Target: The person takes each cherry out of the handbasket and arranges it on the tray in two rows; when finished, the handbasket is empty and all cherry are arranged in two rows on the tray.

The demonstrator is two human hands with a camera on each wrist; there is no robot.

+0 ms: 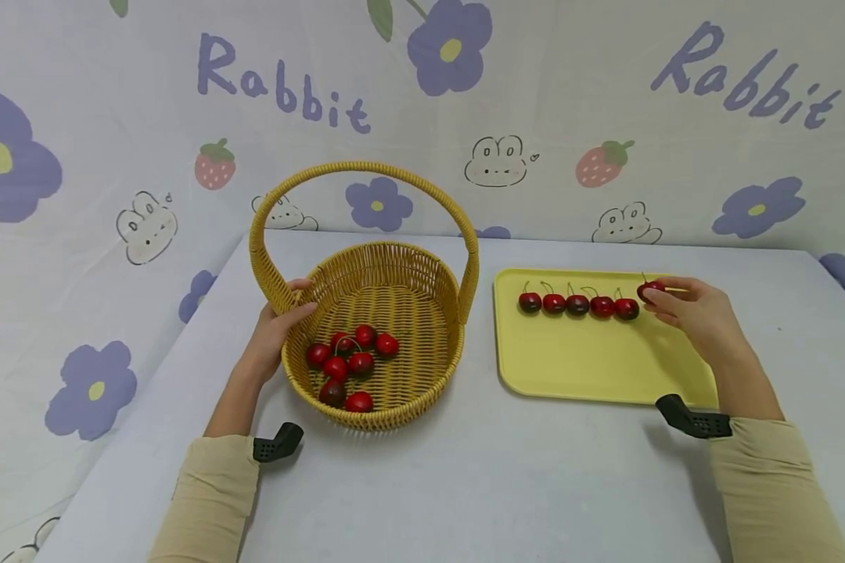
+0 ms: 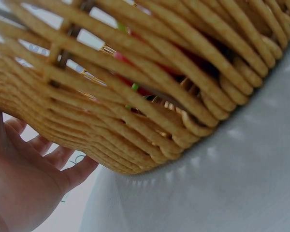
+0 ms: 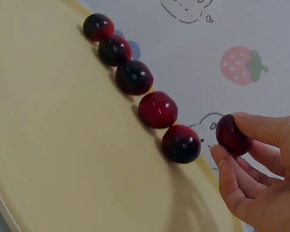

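A woven yellow basket (image 1: 445,274) with a tall handle stands on the table and holds several red cherries (image 1: 348,362). My left hand (image 1: 282,317) grips its left rim beside the handle; the basket's wall (image 2: 135,111) fills the left wrist view, with the left hand (image 2: 26,181) against it. To the right lies a yellow tray (image 1: 591,367) with a row of several cherries (image 1: 577,304) along its far side. My right hand (image 1: 683,305) pinches one more cherry (image 1: 649,290) just past the row's right end. In the right wrist view, the right hand (image 3: 253,166) pinches that cherry (image 3: 232,135) above the tray (image 3: 63,145).
The table (image 1: 465,485) is covered in a pale cloth. Behind it hangs a cloth backdrop (image 1: 535,117) printed with flowers, strawberries and rabbits. The table's left edge falls away near the basket.
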